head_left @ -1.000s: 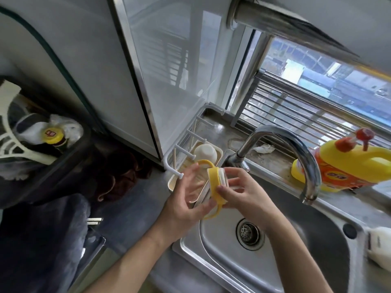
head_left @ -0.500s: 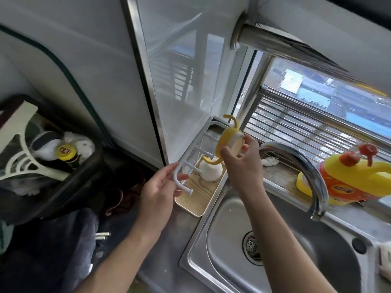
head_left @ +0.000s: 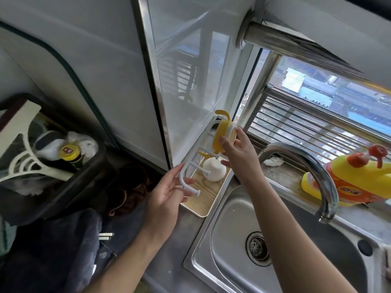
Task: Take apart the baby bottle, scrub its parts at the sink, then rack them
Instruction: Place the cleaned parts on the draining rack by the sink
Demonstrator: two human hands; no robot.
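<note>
While the right hand is gripping the yellow handled collar by its rim, with fingers and thumb curled round it, the collar is hanging tilted over the far pegs of the rack, close to the wall panel. It is not yet seated. The left hand is pinching the rack's near curved end between thumb and fingers, which is bracing it.

The step seems to be racking this piece, and doing it well probably means lining the collar's open centre up with one peg and lowering it straight. The looped handles look likely to snag a neighbouring peg if it is going down crooked. The left hand's hold is worth having, since the light frame may tip. A white bottle part is already standing on the rack's wood-grain tray just below, so the collar is needing a peg clear of it (whether a nipple is sitting inside the collar cannot be told).

The tray is lying on a grey counter — touching the rim of the steel sink. A curved tap is arching over the basin, with a yellow detergent jug on the ledge under a barred window. To the left, a black bin is holding a yellow-capped bottle — and a dark cloth is lying beside it.
</note>
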